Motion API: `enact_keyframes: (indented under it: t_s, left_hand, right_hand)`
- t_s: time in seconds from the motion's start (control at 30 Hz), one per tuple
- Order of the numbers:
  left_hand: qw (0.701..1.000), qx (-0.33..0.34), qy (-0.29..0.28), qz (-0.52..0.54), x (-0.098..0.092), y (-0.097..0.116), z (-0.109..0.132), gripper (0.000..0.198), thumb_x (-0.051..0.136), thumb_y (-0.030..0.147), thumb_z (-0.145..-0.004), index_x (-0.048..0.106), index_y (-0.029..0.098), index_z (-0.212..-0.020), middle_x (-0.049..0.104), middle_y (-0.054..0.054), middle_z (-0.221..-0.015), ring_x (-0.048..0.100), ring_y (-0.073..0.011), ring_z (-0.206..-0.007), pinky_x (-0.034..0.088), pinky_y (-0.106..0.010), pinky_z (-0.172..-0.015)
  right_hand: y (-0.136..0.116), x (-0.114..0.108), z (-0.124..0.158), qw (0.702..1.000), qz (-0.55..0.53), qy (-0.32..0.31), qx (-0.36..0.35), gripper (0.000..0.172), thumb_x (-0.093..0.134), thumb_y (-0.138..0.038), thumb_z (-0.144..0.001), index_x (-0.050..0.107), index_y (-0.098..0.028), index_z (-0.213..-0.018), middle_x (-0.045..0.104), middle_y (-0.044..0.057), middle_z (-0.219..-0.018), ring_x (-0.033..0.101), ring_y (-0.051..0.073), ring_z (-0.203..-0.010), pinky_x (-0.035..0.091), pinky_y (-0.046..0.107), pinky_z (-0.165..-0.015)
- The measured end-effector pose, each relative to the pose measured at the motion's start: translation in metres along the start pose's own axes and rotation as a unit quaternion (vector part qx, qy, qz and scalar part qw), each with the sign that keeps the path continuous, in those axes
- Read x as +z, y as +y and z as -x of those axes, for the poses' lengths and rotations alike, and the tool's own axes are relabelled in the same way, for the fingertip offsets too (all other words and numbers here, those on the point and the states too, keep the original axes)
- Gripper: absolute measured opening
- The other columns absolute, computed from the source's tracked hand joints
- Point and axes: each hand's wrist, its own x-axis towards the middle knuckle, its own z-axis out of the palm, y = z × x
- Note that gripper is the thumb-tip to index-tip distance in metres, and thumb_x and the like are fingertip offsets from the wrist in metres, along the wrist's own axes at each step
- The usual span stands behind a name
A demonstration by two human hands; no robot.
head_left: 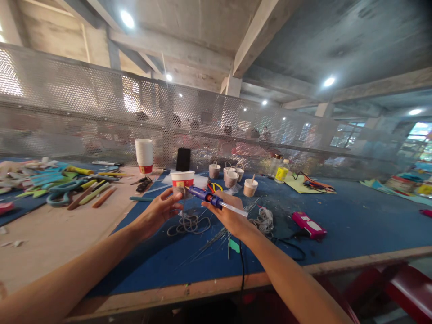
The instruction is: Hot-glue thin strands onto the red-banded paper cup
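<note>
My left hand [160,210] is closed round the lower part of a paper cup [182,178], white at the rim with a red band and a greyish-brown lower part. In my right hand [229,219] is a blue hot glue gun [201,193], its nozzle pointing left at the cup's lower side; whether the tip touches cannot be told. A clear glue stick [235,209] sticks out of the gun's back end. Below the hands lies a loose coil of grey cord [189,224] on the blue mat [148,252].
Several small wrapped cups [231,179] stand behind my hands, near a phone [183,159] and stacked paper cups [144,155]. Scissors [62,193] and tools lie left. A magenta device [308,226] and a yellow-labelled bottle [281,172] are right. Perforated metal panels [101,108] rise behind.
</note>
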Motion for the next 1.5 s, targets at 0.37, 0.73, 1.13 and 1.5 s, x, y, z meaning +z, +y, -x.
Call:
enact_keyframes:
  t_s: [0.37, 0.73, 1.13, 1.5]
  left_hand:
    - [1.000, 0.001, -0.008, 0.010, -0.0016, -0.0014, -0.0012, 0.031, 0.095, 0.030, -0.076, 0.079, 0.022, -0.102, 0.077, -0.002, -0.103, 0.070, -0.0086, -0.068, 0.058, -0.018, -0.062]
    - [1.000, -0.004, -0.007, 0.024, -0.0020, -0.0004, 0.0001, 0.031, 0.094, 0.026, -0.078, 0.077, 0.021, -0.103, 0.077, -0.002, -0.101, 0.071, -0.0090, -0.066, 0.059, -0.018, -0.063]
    - [0.999, -0.010, 0.001, 0.035, -0.0010, -0.0005, -0.0005, 0.037, 0.095, 0.026, -0.075, 0.076, 0.019, -0.106, 0.076, -0.002, -0.100, 0.071, -0.0089, -0.064, 0.060, -0.017, -0.060]
    - [0.999, -0.013, -0.009, 0.040, -0.0028, -0.0001, -0.0009, 0.035, 0.093, 0.025, -0.078, 0.077, 0.019, -0.108, 0.077, -0.003, -0.102, 0.072, -0.0098, -0.066, 0.060, -0.018, -0.061]
  right_hand:
    - [-0.0003, -0.0021, 0.0003, 1.000, -0.002, 0.003, -0.001, 0.047, 0.049, -0.066, -0.106, 0.065, -0.023, -0.093, 0.075, 0.006, -0.082, 0.070, 0.022, -0.075, 0.037, 0.029, -0.061]
    - [0.0025, -0.0012, -0.0001, 1.000, 0.014, 0.007, -0.007, 0.045, 0.049, -0.064, -0.107, 0.061, -0.023, -0.092, 0.076, 0.006, -0.083, 0.070, 0.021, -0.073, 0.036, 0.029, -0.060]
    - [0.0030, -0.0018, -0.0010, 0.997, 0.069, 0.021, -0.028, 0.037, 0.056, -0.057, -0.106, 0.063, -0.022, -0.095, 0.075, 0.005, -0.078, 0.070, 0.020, -0.071, 0.040, 0.029, -0.058]
    - [0.0023, -0.0048, -0.0012, 0.997, 0.071, 0.032, -0.027, 0.045, 0.046, -0.059, -0.109, 0.061, -0.022, -0.088, 0.072, 0.004, -0.073, 0.065, 0.019, -0.065, 0.035, 0.030, -0.056]
